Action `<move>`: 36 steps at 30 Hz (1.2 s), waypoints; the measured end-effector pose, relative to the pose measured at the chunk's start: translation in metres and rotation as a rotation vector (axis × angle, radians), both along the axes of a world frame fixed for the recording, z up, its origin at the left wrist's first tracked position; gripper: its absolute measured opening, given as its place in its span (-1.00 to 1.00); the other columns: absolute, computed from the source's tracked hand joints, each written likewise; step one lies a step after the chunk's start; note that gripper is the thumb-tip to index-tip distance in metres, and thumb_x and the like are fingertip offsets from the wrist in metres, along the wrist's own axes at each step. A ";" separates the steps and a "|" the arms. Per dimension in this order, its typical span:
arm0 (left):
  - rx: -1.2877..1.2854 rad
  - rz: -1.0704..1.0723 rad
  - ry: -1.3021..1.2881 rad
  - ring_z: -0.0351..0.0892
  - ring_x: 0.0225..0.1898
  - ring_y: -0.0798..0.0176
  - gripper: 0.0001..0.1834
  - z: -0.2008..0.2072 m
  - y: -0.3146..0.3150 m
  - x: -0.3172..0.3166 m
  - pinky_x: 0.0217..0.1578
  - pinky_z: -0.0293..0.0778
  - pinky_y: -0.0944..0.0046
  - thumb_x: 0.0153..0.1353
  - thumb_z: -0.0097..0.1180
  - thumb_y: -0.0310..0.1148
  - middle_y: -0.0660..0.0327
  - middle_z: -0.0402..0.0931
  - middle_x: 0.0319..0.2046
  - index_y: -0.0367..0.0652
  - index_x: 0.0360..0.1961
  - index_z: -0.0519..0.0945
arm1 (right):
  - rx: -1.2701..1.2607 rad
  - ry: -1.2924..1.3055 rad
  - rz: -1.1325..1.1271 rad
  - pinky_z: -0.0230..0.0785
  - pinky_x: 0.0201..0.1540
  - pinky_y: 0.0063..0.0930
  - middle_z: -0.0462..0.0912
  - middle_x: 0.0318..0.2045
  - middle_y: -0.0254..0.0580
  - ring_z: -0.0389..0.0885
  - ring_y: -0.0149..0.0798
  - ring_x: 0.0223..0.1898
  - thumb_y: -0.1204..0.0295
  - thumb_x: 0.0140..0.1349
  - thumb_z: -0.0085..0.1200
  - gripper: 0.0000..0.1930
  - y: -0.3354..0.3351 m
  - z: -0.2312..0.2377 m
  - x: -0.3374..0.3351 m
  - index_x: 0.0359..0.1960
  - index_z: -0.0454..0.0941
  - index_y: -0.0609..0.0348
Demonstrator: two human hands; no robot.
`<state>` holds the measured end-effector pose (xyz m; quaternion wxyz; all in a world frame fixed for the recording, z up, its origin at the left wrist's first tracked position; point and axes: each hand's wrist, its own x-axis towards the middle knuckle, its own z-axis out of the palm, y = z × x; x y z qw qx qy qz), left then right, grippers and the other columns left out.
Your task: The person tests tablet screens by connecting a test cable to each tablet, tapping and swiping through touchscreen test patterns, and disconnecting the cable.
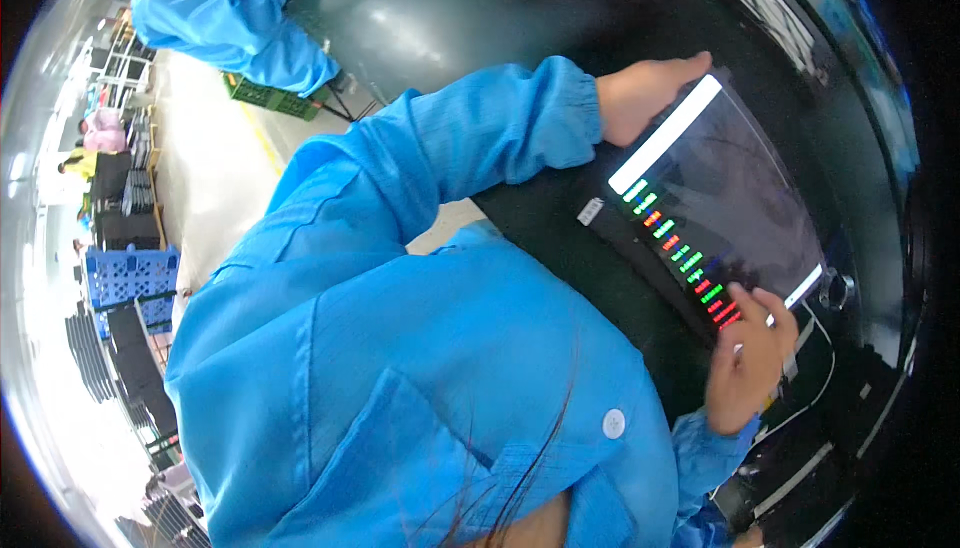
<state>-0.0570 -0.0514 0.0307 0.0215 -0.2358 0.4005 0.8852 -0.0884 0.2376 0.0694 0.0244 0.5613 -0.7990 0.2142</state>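
A thin, dark, glossy rectangular panel (735, 188) lies at a slant between my two hands, with a white strip (665, 136) at its left end and a smaller one at its right end. My left hand (640, 98) is at the far left corner by the white strip, closed on the edge; some of its fingers are hidden. At the near right corner, the thumb and fingers of my right hand (748, 358) close around the panel's edge. A row of small green and red lights (685, 256) shines along the near edge.
Beneath is a dark work table (570, 218) with a small white label (591, 212). A round knob (836, 290) and a white cable (828, 358) lie beyond my right hand. At the upper left sits another person in blue (225, 13), near a green crate (270, 96). A blue crate (130, 278) stands farther left.
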 end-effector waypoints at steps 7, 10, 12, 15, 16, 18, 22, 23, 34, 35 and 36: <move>-0.056 -0.059 0.057 0.50 -0.09 0.12 -0.39 -0.002 -0.005 -0.002 0.00 0.38 0.14 0.28 -0.27 0.13 0.01 0.51 -0.10 -0.26 -0.14 0.50 | 0.028 -0.306 -0.614 0.33 -0.08 -0.45 0.57 -0.27 -0.11 0.53 -0.26 -0.20 0.50 0.12 0.06 -0.75 0.056 -0.019 -0.079 -0.14 0.49 0.29; -0.022 -0.043 -0.002 0.53 -0.14 0.13 -0.38 -0.002 -0.010 -0.002 0.00 0.39 0.14 0.28 -0.27 0.13 0.00 0.53 -0.13 -0.26 -0.12 0.50 | 0.024 -0.237 -0.477 0.35 -0.09 -0.43 0.57 -0.24 -0.09 0.55 -0.25 -0.22 0.59 -0.01 0.11 -0.61 0.063 -0.044 -0.091 -0.07 0.49 0.23; 0.048 -0.088 0.085 0.55 -0.18 0.15 -0.40 -0.004 -0.013 -0.003 -0.04 0.42 0.18 0.29 -0.27 0.12 0.01 0.54 -0.15 -0.25 -0.12 0.50 | -0.017 -0.392 -0.481 0.36 -0.10 -0.43 0.57 -0.22 -0.08 0.54 -0.27 -0.21 0.61 -0.03 0.10 -0.59 0.068 -0.049 -0.094 -0.05 0.49 0.21; -0.047 -0.033 0.056 0.56 -0.26 0.17 -0.42 -0.008 -0.016 -0.006 -0.11 0.46 0.19 0.29 -0.27 0.11 0.06 0.57 -0.26 -0.24 -0.17 0.51 | -0.049 -0.358 -0.496 0.37 -0.13 -0.48 0.51 -0.26 -0.14 0.49 -0.32 -0.18 0.68 -0.02 0.00 -0.62 0.072 -0.044 -0.093 -0.08 0.49 0.25; -0.048 -0.022 0.046 0.56 -0.27 0.17 -0.42 -0.009 -0.017 -0.006 -0.13 0.46 0.20 0.30 -0.28 0.11 0.07 0.57 -0.28 -0.24 -0.18 0.51 | -0.092 -0.349 -0.464 0.37 -0.14 -0.50 0.50 -0.28 -0.15 0.48 -0.34 -0.18 0.69 -0.01 -0.02 -0.63 0.072 -0.042 -0.092 -0.09 0.49 0.26; -0.074 0.002 0.017 0.56 -0.30 0.19 -0.42 -0.009 -0.016 -0.007 -0.16 0.47 0.20 0.30 -0.29 0.11 0.10 0.58 -0.32 -0.23 -0.19 0.51 | -0.243 -0.574 -0.465 0.36 -0.15 -0.53 0.47 -0.30 -0.20 0.45 -0.39 -0.21 0.68 0.05 -0.05 -0.68 0.071 -0.041 -0.087 -0.10 0.48 0.30; -0.168 0.065 0.008 0.55 -0.27 0.21 -0.41 -0.003 -0.013 -0.005 -0.17 0.47 0.23 0.32 -0.35 0.10 0.11 0.56 -0.29 -0.22 -0.17 0.50 | -0.364 -0.762 -0.408 0.35 -0.19 -0.55 0.51 -0.32 -0.21 0.46 -0.41 -0.28 0.63 0.11 -0.04 -0.73 0.069 -0.043 -0.078 -0.12 0.49 0.30; -0.146 0.037 0.056 0.55 -0.26 0.20 -0.40 -0.002 -0.012 -0.003 -0.17 0.47 0.23 0.32 -0.38 0.11 0.12 0.56 -0.28 -0.23 -0.15 0.49 | -0.363 -0.818 -0.397 0.34 -0.20 -0.56 0.52 -0.33 -0.21 0.47 -0.41 -0.31 0.62 0.13 -0.03 -0.75 0.070 -0.043 -0.077 -0.13 0.50 0.30; -0.116 -0.009 0.082 0.55 -0.18 0.13 -0.32 -0.009 -0.021 -0.004 -0.12 0.47 0.19 0.30 -0.41 0.16 0.06 0.53 -0.15 -0.26 -0.02 0.45 | -0.283 -0.533 -0.354 0.25 -0.41 -0.54 0.53 -0.51 -0.19 0.44 -0.37 -0.49 0.54 0.00 0.16 -0.81 0.061 -0.025 -0.069 -0.29 0.60 0.25; -0.119 -0.006 0.079 0.55 -0.18 0.13 -0.32 -0.010 -0.021 -0.004 -0.12 0.47 0.19 0.30 -0.41 0.16 0.06 0.53 -0.15 -0.26 -0.02 0.45 | -0.310 -0.491 -0.326 0.24 -0.43 -0.56 0.52 -0.52 -0.20 0.43 -0.39 -0.50 0.55 -0.01 0.16 -0.81 0.061 -0.026 -0.069 -0.30 0.60 0.25; -0.104 -0.014 0.094 0.55 -0.18 0.13 -0.32 -0.010 -0.021 -0.004 -0.12 0.47 0.19 0.30 -0.41 0.16 0.06 0.53 -0.15 -0.26 -0.02 0.45 | -0.290 -0.514 -0.344 0.23 -0.44 -0.56 0.52 -0.52 -0.20 0.42 -0.40 -0.51 0.55 -0.01 0.16 -0.81 0.060 -0.026 -0.069 -0.30 0.60 0.25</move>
